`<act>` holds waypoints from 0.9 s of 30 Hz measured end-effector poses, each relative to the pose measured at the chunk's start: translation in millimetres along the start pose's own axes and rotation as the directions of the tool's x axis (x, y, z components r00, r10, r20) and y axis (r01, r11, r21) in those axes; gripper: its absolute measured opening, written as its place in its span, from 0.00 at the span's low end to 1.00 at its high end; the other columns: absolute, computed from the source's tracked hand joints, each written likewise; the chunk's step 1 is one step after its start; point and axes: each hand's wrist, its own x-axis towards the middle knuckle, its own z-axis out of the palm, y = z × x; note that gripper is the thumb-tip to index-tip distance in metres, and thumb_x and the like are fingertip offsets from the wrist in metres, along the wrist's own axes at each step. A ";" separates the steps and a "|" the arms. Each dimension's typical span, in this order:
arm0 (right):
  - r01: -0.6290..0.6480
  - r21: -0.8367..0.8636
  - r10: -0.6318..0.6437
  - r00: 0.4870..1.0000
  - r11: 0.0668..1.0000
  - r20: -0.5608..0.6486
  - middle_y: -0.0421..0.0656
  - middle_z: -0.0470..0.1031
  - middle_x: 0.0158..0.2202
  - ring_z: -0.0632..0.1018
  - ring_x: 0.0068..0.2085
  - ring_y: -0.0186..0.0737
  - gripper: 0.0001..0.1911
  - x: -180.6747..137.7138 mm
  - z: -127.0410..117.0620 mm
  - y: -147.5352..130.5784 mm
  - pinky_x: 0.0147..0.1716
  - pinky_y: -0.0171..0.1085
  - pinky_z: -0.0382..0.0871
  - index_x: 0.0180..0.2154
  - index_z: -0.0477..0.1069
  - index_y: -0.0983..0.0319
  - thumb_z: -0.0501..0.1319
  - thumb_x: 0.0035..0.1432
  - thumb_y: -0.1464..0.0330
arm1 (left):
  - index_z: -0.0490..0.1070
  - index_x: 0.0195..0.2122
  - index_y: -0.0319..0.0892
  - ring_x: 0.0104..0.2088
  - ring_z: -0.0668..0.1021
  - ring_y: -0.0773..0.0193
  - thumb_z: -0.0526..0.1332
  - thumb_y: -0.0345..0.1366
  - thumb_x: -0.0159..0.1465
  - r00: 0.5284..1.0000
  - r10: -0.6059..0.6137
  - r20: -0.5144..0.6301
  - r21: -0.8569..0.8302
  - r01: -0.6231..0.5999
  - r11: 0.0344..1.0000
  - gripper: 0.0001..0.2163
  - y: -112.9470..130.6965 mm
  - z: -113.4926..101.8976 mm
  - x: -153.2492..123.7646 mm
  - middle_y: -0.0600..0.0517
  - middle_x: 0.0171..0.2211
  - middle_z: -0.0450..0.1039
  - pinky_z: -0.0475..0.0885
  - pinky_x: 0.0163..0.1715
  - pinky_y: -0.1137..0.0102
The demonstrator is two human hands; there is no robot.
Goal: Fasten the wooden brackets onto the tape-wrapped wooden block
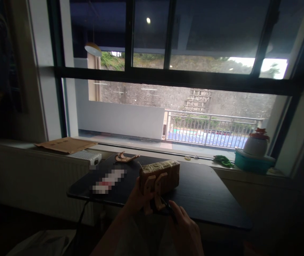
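Observation:
My left hand (137, 200) is wrapped round the lower left of two pale curved wooden pieces (158, 190), which stand side by side against a brown box (165, 174) with tape over its top. The box rests on the dark table (202, 188) near its front edge. In my right hand (182, 222) is a slim tool with a dark handle (171, 209). Its thin tip points at the lower part of the right wooden piece; whether it touches is too dark to tell. Similar curved wooden pieces with small holes (126, 157) lie at the table's far edge.
A blurred-out flat item (108, 182) lies left on the table. Along the window sill are a brown envelope (66, 144), a green cloth (223, 160), and a teal container (253, 160) with a white, red-topped bottle (257, 143). A radiator (48, 181) is at left.

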 end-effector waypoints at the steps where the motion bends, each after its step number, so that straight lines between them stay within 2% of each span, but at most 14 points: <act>1: 0.038 -0.031 -0.038 0.999 0.999 0.002 0.43 0.77 0.41 0.80 0.35 0.38 0.18 -0.7 -0.4 0.6 0.31 0.30 0.72 0.51 0.69 0.58 0.51 0.61 0.70 | 0.60 0.50 0.43 0.42 0.76 0.54 0.70 0.36 0.47 1.000 -0.002 -0.002 0.001 0.002 1.000 0.30 0.3 0.1 -0.2 0.50 0.41 0.73 0.73 0.40 0.63; 3: 0.099 -0.056 -0.099 0.995 0.993 0.007 0.42 0.77 0.36 0.80 0.31 0.36 0.18 -1.9 -0.2 1.8 0.28 0.29 0.70 0.50 0.70 0.58 0.50 0.61 0.71 | 0.60 0.50 0.43 0.42 0.76 0.54 0.71 0.36 0.47 1.000 -0.013 -0.015 0.007 0.013 1.000 0.30 0.1 0.2 -0.5 0.50 0.40 0.73 0.73 0.39 0.62; 5: 0.096 -0.025 -0.096 0.995 0.995 -0.003 0.42 0.77 0.35 0.80 0.31 0.36 0.18 -2.4 0.8 2.5 0.28 0.28 0.70 0.50 0.71 0.58 0.49 0.62 0.70 | 0.61 0.49 0.44 0.42 0.76 0.54 0.71 0.37 0.46 0.999 -0.032 -0.032 0.007 0.032 0.999 0.30 -1.1 0.1 -0.5 0.51 0.40 0.74 0.72 0.40 0.62; 10: -0.084 0.272 0.088 0.996 0.959 -0.002 0.43 0.78 0.44 0.79 0.43 0.39 0.17 0.7 3.4 1.4 0.41 0.31 0.73 0.49 0.72 0.59 0.52 0.62 0.66 | 0.61 0.48 0.46 0.42 0.76 0.55 0.71 0.37 0.46 1.000 -0.025 -0.019 -0.006 0.025 1.000 0.29 -2.2 -0.7 -0.1 0.53 0.40 0.74 0.73 0.41 0.63; 13: -0.155 0.364 0.152 0.988 0.919 0.037 0.42 0.78 0.44 0.78 0.45 0.40 0.17 2.3 3.7 1.3 0.43 0.34 0.73 0.48 0.72 0.59 0.52 0.62 0.65 | 0.59 0.50 0.44 0.41 0.76 0.55 0.70 0.37 0.47 1.000 -0.011 0.000 0.010 0.011 1.000 0.30 1.0 -0.4 -0.3 0.51 0.40 0.73 0.73 0.40 0.62; 15: -0.132 0.283 0.133 0.991 0.950 0.016 0.42 0.78 0.45 0.79 0.44 0.40 0.17 2.1 3.3 1.8 0.42 0.34 0.73 0.50 0.71 0.58 0.53 0.61 0.66 | 0.59 0.50 0.43 0.42 0.76 0.54 0.71 0.37 0.47 1.000 -0.024 0.008 0.008 0.024 1.000 0.31 2.7 0.0 -0.5 0.51 0.40 0.73 0.73 0.40 0.62; 17: -0.070 0.120 0.073 0.997 0.990 -0.022 0.42 0.78 0.44 0.80 0.40 0.40 0.20 1.3 1.6 2.2 0.37 0.32 0.74 0.53 0.68 0.57 0.53 0.60 0.68 | 0.58 0.51 0.43 0.43 0.76 0.53 0.71 0.37 0.47 1.000 -0.030 0.011 0.004 0.030 1.000 0.32 2.3 0.0 -0.5 0.50 0.41 0.73 0.73 0.40 0.62; 21: 0.086 -0.107 -0.092 0.994 0.991 -0.053 0.42 0.77 0.35 0.79 0.30 0.35 0.18 0.5 -4.6 1.1 0.25 0.29 0.70 0.51 0.70 0.57 0.50 0.62 0.69 | 0.58 0.50 0.43 0.43 0.76 0.53 0.70 0.37 0.48 1.000 -0.005 0.003 0.045 0.005 0.999 0.30 -3.3 -1.1 0.4 0.50 0.41 0.73 0.73 0.41 0.62; 24: 0.157 -0.124 -0.167 0.982 0.980 -0.082 0.43 0.76 0.32 0.78 0.28 0.34 0.18 0.5 -6.1 0.7 0.25 0.28 0.69 0.46 0.73 0.59 0.47 0.64 0.67 | 0.58 0.50 0.44 0.43 0.76 0.54 0.70 0.36 0.49 1.000 0.001 0.016 0.029 -0.002 1.000 0.29 -6.5 -1.5 1.2 0.50 0.42 0.72 0.72 0.41 0.62; 27: 0.109 -0.013 -0.110 0.988 0.994 -0.112 0.43 0.78 0.34 0.79 0.31 0.35 0.18 0.4 -3.0 1.7 0.29 0.28 0.70 0.46 0.73 0.58 0.48 0.65 0.64 | 0.58 0.50 0.43 0.43 0.76 0.54 0.70 0.36 0.48 1.000 -0.003 0.015 0.005 0.003 1.000 0.29 -5.8 -1.1 1.3 0.50 0.41 0.73 0.73 0.41 0.63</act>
